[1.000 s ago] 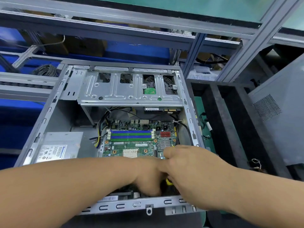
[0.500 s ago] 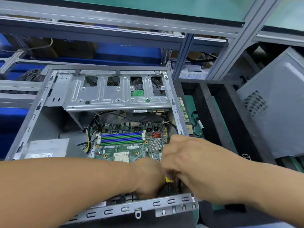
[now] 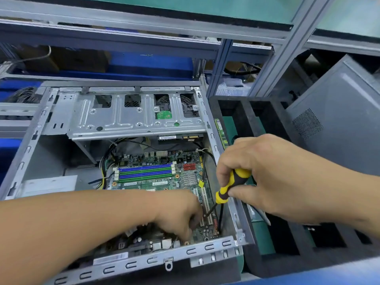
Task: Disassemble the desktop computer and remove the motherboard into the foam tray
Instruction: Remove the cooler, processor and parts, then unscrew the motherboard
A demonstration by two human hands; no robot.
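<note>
Both hands work at lower centre: the right hand (image 3: 273, 173) grips a screwdriver (image 3: 230, 187) aimed at the motherboard (image 3: 164, 175), so unscrewing looks underway. The left hand (image 3: 181, 214) curls down on the board, its hold unclear. Next, the tip must seat squarely in a screw.

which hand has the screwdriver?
The right hand grips the yellow-and-black screwdriver by its handle; the left hand reaches down onto the motherboard, without it.

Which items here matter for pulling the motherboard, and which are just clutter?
In play:
motherboard
case
screwdriver, held by right hand
left hand, down on the board's near edge
foam tray

Lying about:
grey side panel, right of the tray
cable coil, far left
cardboard box on the rear shelf
</note>
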